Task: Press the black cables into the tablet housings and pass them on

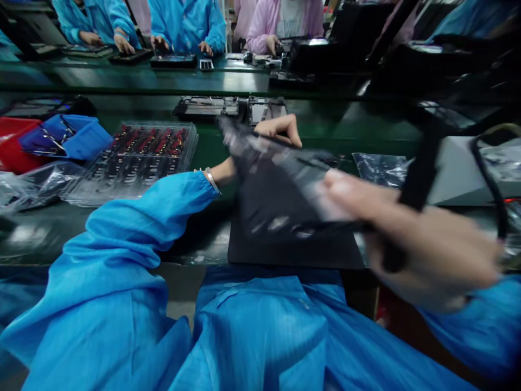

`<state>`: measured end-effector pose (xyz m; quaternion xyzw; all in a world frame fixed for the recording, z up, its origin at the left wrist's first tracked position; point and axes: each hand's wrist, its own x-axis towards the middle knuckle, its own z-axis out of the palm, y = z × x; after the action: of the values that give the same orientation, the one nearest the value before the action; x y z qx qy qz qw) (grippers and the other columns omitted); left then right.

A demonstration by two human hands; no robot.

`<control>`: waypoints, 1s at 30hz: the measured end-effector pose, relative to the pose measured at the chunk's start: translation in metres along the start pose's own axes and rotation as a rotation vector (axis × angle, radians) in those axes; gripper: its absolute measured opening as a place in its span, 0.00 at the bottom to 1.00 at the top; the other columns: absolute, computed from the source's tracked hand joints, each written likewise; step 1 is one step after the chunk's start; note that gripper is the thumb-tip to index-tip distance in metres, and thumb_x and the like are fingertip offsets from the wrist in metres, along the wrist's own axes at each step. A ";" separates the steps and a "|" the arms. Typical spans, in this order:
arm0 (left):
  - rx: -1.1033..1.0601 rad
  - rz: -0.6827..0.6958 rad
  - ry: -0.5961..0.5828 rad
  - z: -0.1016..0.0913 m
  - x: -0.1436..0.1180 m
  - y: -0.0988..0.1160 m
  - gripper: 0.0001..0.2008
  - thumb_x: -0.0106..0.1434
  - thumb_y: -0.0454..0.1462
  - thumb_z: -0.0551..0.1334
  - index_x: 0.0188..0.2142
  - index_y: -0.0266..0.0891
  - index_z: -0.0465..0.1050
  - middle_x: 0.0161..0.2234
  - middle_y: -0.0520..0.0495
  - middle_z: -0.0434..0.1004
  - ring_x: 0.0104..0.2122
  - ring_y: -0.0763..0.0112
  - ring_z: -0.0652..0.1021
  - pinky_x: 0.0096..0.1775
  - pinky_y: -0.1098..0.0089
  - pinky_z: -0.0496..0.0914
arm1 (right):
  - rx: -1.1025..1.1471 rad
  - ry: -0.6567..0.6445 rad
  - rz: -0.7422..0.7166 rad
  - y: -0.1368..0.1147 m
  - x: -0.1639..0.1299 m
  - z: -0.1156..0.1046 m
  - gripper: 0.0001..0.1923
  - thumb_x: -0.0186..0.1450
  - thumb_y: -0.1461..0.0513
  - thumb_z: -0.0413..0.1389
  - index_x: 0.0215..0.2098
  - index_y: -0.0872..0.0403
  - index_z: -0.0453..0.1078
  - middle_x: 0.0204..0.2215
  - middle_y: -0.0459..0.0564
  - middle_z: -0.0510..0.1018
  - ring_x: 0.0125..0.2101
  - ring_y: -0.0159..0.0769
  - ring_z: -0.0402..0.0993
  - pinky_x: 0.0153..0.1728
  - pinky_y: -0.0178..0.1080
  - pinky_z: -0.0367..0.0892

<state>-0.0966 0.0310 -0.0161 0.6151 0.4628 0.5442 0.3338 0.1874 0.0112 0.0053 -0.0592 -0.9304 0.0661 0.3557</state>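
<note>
A black flat panel (277, 195), like a device housing, is tilted in mid-air and smeared by motion. My right hand (431, 244) is closed on its right edge, thumb on the face. A dark bar-shaped tool (423, 168) also crosses that hand; whether the fingers grip it is unclear. Behind the panel is my left hand (279, 129), its visible fingers bent inward; the panel hides the rest and anything in them. Just beyond it lie an open device frame (209, 106) and a second one (266, 110). Under the panel is a black mat (293, 252).
On the left stand clear trays (142, 157) of small red and dark parts, a blue bin (87, 138) and a red bin (20, 141). A plastic bag (380, 168) and a grey box (456, 171) lie right. Co-workers in blue and pink sit opposite.
</note>
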 end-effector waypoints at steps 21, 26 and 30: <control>0.790 -0.454 -0.087 -0.034 -0.143 -0.024 0.32 0.70 0.55 0.52 0.65 0.39 0.68 0.72 0.38 0.58 0.71 0.44 0.57 0.70 0.39 0.50 | -0.062 -0.248 -0.126 -0.012 -0.072 0.063 0.19 0.72 0.64 0.61 0.59 0.61 0.73 0.60 0.64 0.76 0.61 0.53 0.74 0.61 0.59 0.72; 0.061 -0.634 0.166 -0.013 -0.126 0.007 0.38 0.59 0.46 0.72 0.66 0.46 0.62 0.58 0.40 0.76 0.56 0.54 0.79 0.55 0.59 0.75 | 0.016 -0.112 -0.143 0.018 -0.058 0.074 0.20 0.71 0.67 0.59 0.61 0.61 0.70 0.59 0.65 0.77 0.62 0.51 0.73 0.63 0.60 0.71; -0.162 -0.560 0.441 -0.009 -0.071 0.005 0.39 0.56 0.36 0.74 0.65 0.48 0.62 0.47 0.46 0.82 0.36 0.67 0.81 0.35 0.72 0.76 | 0.060 0.015 -0.146 0.066 -0.031 0.080 0.21 0.72 0.66 0.58 0.62 0.58 0.70 0.59 0.62 0.77 0.63 0.49 0.71 0.62 0.55 0.73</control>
<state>-0.1031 -0.0379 -0.0355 0.3040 0.6293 0.5862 0.4098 0.1610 0.0653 -0.0849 0.0190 -0.9271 0.0674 0.3683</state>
